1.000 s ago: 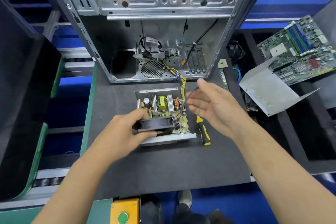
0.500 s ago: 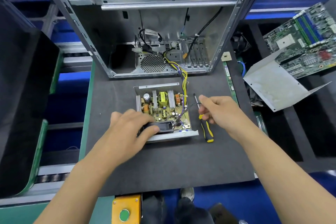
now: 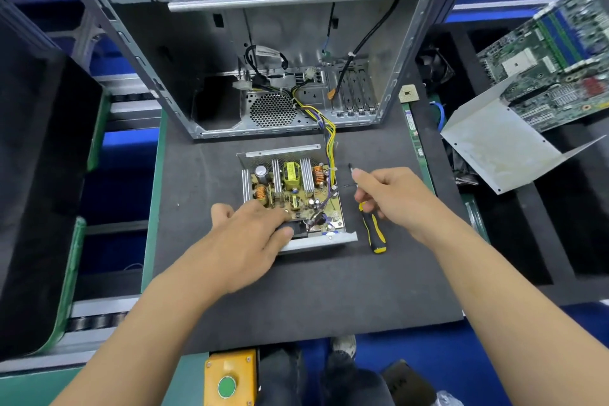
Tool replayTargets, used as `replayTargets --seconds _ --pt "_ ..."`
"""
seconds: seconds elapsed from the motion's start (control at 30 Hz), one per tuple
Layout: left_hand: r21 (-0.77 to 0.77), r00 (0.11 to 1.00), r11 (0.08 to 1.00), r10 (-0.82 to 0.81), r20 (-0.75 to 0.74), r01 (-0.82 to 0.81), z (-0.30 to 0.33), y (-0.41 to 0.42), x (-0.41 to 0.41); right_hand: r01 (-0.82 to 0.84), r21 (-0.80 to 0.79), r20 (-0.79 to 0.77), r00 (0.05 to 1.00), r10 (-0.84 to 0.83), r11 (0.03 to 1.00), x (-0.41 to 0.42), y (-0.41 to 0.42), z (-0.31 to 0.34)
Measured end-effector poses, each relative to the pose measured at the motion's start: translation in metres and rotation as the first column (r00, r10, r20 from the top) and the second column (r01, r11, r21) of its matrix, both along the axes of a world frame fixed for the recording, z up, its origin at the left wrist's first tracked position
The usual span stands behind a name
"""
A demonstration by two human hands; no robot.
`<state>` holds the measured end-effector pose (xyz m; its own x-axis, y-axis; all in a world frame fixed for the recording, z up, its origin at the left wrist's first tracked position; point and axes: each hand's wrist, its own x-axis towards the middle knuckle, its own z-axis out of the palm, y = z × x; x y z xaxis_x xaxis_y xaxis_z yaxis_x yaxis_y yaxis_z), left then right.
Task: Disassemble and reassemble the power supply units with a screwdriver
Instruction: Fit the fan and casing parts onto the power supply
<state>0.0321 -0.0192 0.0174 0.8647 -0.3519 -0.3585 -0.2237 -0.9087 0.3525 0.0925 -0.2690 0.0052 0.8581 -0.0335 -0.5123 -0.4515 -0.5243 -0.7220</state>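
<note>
left hand (image 3: 250,237) fingers curl round fan (image 3: 298,229) in open power supply (image 3: 293,194); right hand (image 3: 392,196) fingers clamp on screwdriver (image 3: 372,229).

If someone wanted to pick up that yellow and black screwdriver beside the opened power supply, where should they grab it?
Probably by the handle of the screwdriver, coming from above and from the right. It lies flat on the mat, handle toward the person, with the power supply close on its left. The right hand hovers over its shaft, which leaves the handle's lower part exposed.
</note>
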Motion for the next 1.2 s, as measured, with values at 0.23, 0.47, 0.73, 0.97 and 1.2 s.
replayTargets --seconds 0.23,0.47,0.73,0.97,1.2 --pt "-0.01 0.965 0.987 -0.153 0.211 0.159 -0.005 0.0 -0.013 -0.195 -0.132 -0.02 0.981 0.194 0.972 -0.008 -0.007 -0.007" --pt "-0.168 0.949 0.978 -0.063 0.31 0.12 -0.017 -0.006 -0.023 -0.347 -0.203 0.148 0.914 0.379 0.916 -0.015 -0.007 -0.008" --pt "-0.209 0.947 0.973 -0.027 0.321 0.098 -0.019 -0.006 -0.024 -0.306 -0.332 0.439 0.787 0.433 0.892 -0.02 0.001 -0.002" --pt "-0.215 0.946 0.973 -0.008 0.323 0.081 -0.019 -0.007 -0.025 -0.287 -0.069 0.232 0.927 0.295 0.955 -0.021 -0.003 -0.003" --pt "-0.221 0.935 0.971 -0.003 0.353 0.087 -0.023 -0.006 -0.025 -0.273 0.153 0.133 0.958 0.253 0.95 -0.021 -0.004 -0.008"
